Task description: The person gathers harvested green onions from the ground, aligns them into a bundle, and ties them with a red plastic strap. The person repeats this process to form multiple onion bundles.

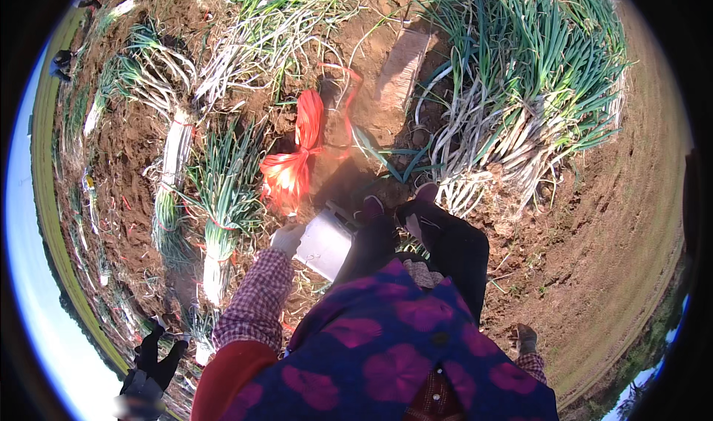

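My left hand (288,239), in a pale glove, is at the left edge of a small white stool (325,244) beside my legs. Its fingers are partly hidden, so I cannot tell whether they grip the edge. Just beyond that hand lies a tied hank of red plastic ribbon (301,148), with a loose strand trailing right. My right hand (525,338), in a darker glove, hangs low at my right side over bare soil. Its fingers are too small to make out. A large heap of loose green onions (518,87) lies ahead to the right.
Tied bundles of green onions (217,254) stand or lie to the left, another bundle (177,148) beside them. More loose stalks (250,59) spread ahead. A wooden board (404,70) lies on the soil. Another person (147,371) is at the lower left.
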`<state>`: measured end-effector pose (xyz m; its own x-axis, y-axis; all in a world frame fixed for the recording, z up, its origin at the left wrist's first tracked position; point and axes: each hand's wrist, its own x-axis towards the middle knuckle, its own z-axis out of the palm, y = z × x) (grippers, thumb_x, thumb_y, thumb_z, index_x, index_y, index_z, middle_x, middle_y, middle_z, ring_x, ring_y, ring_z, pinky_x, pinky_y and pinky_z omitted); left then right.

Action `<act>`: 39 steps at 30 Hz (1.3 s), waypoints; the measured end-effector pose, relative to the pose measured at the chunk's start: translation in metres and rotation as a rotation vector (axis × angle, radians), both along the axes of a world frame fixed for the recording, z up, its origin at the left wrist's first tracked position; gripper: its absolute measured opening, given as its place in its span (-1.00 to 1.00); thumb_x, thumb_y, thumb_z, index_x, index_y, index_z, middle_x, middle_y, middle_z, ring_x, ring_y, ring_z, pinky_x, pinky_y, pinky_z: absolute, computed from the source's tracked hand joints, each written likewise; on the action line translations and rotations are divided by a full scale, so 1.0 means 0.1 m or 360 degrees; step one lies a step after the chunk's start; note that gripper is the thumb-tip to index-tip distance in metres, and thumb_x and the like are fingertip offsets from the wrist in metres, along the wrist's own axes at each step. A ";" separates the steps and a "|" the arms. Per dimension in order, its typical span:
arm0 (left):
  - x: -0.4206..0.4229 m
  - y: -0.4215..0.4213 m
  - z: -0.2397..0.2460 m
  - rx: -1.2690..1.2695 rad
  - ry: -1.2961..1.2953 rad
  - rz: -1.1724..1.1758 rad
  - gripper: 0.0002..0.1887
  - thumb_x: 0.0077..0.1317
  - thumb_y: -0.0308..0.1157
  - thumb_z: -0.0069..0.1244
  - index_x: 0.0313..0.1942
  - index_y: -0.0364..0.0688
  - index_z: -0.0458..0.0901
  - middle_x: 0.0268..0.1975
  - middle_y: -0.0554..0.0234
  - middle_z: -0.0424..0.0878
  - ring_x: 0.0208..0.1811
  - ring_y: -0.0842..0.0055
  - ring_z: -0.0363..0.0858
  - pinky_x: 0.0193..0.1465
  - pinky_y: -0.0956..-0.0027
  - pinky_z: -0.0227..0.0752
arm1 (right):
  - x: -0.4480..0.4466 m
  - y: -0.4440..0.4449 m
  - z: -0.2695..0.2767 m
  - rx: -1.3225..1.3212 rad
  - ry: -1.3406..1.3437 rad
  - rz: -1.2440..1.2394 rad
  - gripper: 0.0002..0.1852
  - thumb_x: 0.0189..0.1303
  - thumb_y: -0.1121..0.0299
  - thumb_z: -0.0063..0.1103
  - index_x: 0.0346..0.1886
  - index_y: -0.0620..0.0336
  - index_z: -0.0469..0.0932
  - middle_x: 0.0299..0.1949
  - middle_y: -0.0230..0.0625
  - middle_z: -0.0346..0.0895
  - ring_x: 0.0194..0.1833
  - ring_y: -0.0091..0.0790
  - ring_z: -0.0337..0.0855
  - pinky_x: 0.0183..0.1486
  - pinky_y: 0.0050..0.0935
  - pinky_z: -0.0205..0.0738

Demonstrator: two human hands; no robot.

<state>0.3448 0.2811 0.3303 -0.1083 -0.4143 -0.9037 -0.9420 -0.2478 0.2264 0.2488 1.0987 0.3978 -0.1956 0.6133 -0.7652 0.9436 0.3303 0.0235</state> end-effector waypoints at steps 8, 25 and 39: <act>0.02 -0.63 0.34 -0.0414 -0.0489 -0.0301 -0.53 0.32 -0.11 0.13 0.00 -0.37 0.76 -0.13 -0.07 0.80 -0.13 0.31 0.74 0.01 0.29 0.55 | -0.69 -1.23 -1.04 -0.0542 -0.0138 0.0364 -0.53 0.46 0.05 0.21 0.29 0.09 0.51 -0.06 -0.21 0.69 -0.19 0.03 0.81 -0.31 -0.01 0.70; -1.78 -1.63 -1.91 -0.0453 -0.0413 -0.0814 -0.37 0.32 -0.15 0.18 0.27 -0.42 0.55 0.23 -0.21 0.64 0.28 0.18 0.60 0.37 0.25 0.42 | -3.46 -3.36 -3.16 -0.1053 0.0857 0.0527 -0.69 0.43 0.33 0.25 0.16 0.22 0.62 0.03 -0.30 0.67 -0.02 -0.47 0.65 -0.11 -0.46 0.60; -2.05 -2.07 -4.30 -0.0099 -0.0556 -0.1108 0.29 0.15 0.33 0.25 0.52 -0.52 -0.04 0.50 -0.43 0.23 0.52 -0.02 0.30 0.52 0.14 0.24 | -3.80 -5.92 -4.71 -0.1785 0.0994 0.2597 -0.74 0.29 0.34 0.28 -0.01 0.20 0.69 -0.29 -0.12 0.71 -0.21 -0.02 0.75 -0.12 -0.13 0.65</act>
<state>0.1397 0.0738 -0.0994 -0.0755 -0.4064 -0.9106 -0.8951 0.4301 -0.1178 -0.1314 0.5072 -0.0734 -0.2790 -0.9321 -0.2308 -0.3639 0.3251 -0.8729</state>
